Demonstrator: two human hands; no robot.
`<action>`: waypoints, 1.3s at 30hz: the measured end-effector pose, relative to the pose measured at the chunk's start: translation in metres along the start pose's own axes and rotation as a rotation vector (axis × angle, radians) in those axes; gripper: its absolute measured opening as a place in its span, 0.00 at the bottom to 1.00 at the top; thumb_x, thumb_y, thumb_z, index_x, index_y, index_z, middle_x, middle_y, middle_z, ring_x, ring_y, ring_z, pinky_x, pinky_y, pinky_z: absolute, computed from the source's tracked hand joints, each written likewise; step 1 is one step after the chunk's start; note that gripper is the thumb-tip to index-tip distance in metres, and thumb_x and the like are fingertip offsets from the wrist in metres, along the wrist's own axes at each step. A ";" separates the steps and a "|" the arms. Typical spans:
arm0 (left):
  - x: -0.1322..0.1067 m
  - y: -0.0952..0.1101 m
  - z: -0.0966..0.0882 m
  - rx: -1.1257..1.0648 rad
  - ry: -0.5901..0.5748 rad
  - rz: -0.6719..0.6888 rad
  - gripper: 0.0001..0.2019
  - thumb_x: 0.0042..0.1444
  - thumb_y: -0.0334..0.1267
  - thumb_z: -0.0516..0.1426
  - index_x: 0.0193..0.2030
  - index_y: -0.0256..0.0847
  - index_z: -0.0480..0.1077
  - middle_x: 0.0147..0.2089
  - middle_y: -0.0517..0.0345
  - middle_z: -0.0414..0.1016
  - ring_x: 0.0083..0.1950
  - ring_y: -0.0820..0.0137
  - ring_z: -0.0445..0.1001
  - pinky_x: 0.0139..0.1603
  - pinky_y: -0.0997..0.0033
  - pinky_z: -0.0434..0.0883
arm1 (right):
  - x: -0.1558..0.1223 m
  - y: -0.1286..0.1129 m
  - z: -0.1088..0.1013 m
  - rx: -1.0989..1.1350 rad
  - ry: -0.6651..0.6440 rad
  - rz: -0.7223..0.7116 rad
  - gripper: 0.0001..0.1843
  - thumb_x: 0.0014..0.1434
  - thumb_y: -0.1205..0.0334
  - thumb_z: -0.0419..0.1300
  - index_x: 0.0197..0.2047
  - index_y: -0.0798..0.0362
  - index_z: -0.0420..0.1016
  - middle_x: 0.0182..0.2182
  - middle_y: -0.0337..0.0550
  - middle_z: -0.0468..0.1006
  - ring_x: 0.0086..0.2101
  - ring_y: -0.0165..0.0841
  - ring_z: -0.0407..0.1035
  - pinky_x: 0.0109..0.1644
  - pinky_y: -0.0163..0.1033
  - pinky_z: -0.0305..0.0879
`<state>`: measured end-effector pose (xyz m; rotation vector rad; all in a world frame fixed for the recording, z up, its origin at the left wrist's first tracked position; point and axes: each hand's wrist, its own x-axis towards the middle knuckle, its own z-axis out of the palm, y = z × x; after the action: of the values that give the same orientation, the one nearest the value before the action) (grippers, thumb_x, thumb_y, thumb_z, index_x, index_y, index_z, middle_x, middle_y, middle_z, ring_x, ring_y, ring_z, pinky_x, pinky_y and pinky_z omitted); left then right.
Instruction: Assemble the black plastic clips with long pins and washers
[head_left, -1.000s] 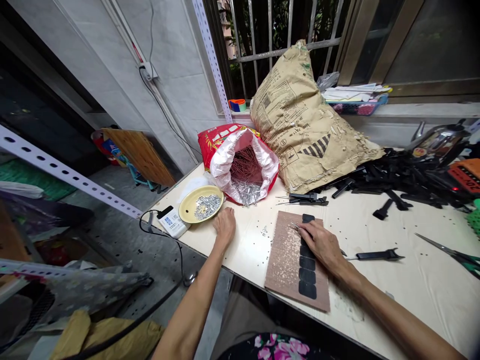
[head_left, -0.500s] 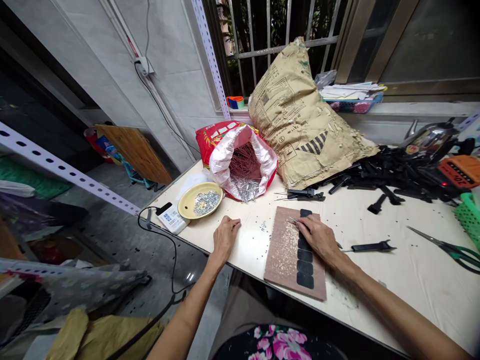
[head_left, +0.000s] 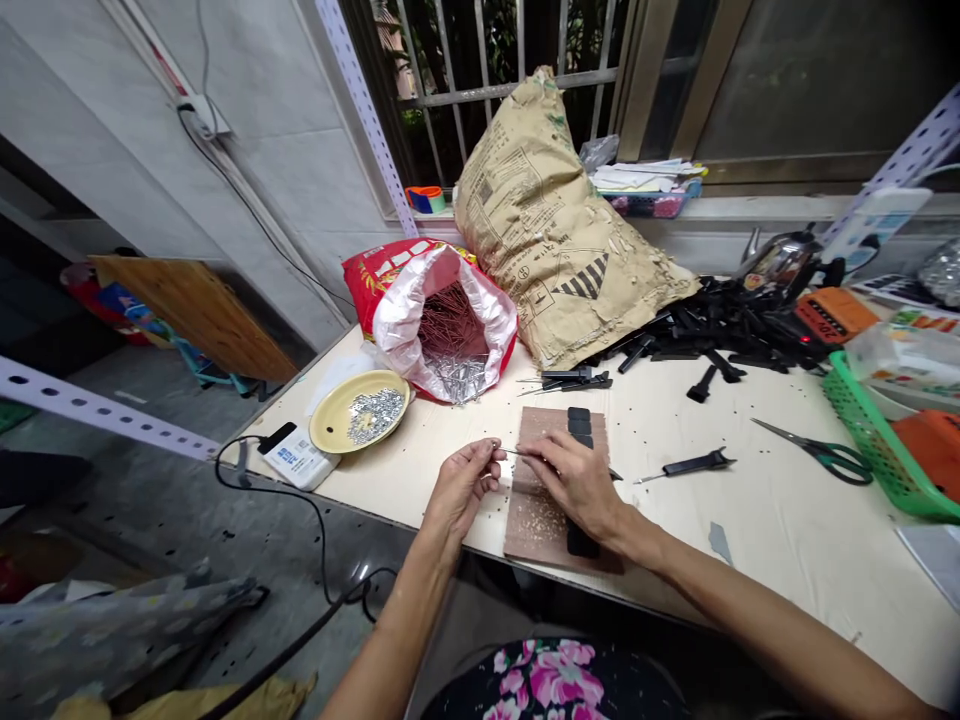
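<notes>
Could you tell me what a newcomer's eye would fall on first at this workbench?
The torn tan paper sack slumped at the back of the table by the barred window, with the open red bag of metal pins left of it. Nearer, over a brown board, the right hand holds a thin metal pin towards the pinched left hand.

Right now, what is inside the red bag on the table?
The open red bag holds a heap of thin metal nails, some spilling at its mouth. Its white lining hides how deep they go.
</notes>
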<state>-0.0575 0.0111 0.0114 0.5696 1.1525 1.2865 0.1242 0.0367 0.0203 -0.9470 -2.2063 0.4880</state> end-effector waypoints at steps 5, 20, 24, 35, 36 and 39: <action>-0.005 -0.002 0.017 -0.128 -0.044 -0.043 0.17 0.40 0.39 0.68 0.36 0.33 0.74 0.29 0.59 0.74 0.25 0.81 0.69 0.27 0.81 0.71 | 0.001 -0.001 0.002 -0.055 0.003 0.029 0.14 0.66 0.61 0.49 0.47 0.50 0.74 0.35 0.44 0.73 0.35 0.31 0.70 0.40 0.35 0.68; -0.007 -0.012 0.023 0.168 0.066 0.151 0.14 0.43 0.43 0.65 0.33 0.34 0.76 0.31 0.55 0.76 0.27 0.77 0.70 0.33 0.74 0.72 | -0.009 0.003 0.000 -0.229 -0.002 0.070 0.13 0.66 0.59 0.49 0.43 0.50 0.74 0.35 0.44 0.74 0.35 0.33 0.69 0.37 0.35 0.64; -0.006 -0.014 0.023 0.218 0.063 0.176 0.13 0.46 0.43 0.64 0.34 0.34 0.76 0.32 0.55 0.76 0.28 0.76 0.71 0.34 0.73 0.72 | -0.011 0.005 0.000 -0.201 0.009 0.098 0.11 0.65 0.59 0.50 0.42 0.51 0.73 0.34 0.43 0.74 0.35 0.33 0.70 0.35 0.35 0.64; -0.007 -0.015 0.027 0.226 0.035 0.181 0.13 0.46 0.43 0.64 0.33 0.35 0.76 0.29 0.57 0.75 0.28 0.75 0.71 0.36 0.72 0.72 | -0.013 0.009 0.006 -0.016 0.016 0.095 0.10 0.65 0.62 0.49 0.40 0.53 0.71 0.34 0.44 0.71 0.35 0.32 0.68 0.39 0.36 0.66; -0.007 -0.015 0.027 0.231 0.030 0.182 0.13 0.46 0.43 0.64 0.34 0.35 0.76 0.29 0.57 0.75 0.28 0.75 0.71 0.36 0.72 0.72 | -0.012 0.009 0.005 0.018 0.018 0.089 0.10 0.65 0.62 0.49 0.41 0.53 0.71 0.35 0.44 0.70 0.35 0.32 0.68 0.40 0.36 0.66; -0.007 -0.015 0.028 0.252 0.029 0.189 0.14 0.46 0.44 0.64 0.34 0.34 0.76 0.29 0.57 0.75 0.29 0.75 0.71 0.36 0.72 0.72 | -0.010 0.008 0.003 0.094 0.021 0.112 0.09 0.65 0.63 0.51 0.38 0.54 0.71 0.32 0.43 0.68 0.33 0.31 0.66 0.39 0.35 0.65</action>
<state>-0.0254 0.0077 0.0113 0.8650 1.3203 1.3206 0.1309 0.0343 0.0094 -1.0243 -2.1006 0.6259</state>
